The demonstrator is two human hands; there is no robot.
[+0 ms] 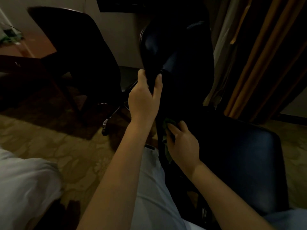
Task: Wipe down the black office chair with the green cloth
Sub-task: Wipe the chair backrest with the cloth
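The wiping step is in hand. The chair [240,155] fills the centre and lower right of the frame, its back rising toward the top centre and its seat spreading to the lower right. The left hand [145,95], at the centre of the frame, grips the edge of the back, thumb on one side and fingers curled round the other, and seems to steady it. Just below, the right hand [181,143] holds the cloth [167,124] bunched under its bent fingers and presses it to the chair near where back and seat meet. Green shows only above and below the fingers. The frame is dark, so the exact spot of contact is hard to tell.

Most of the back and the whole seat look not yet reached, so the task appears early or midway. The next move likely calls for sliding the cloth along the edge or out over the seat with steady pressure, while the left hand braces the chair against turning on its base [108,120].
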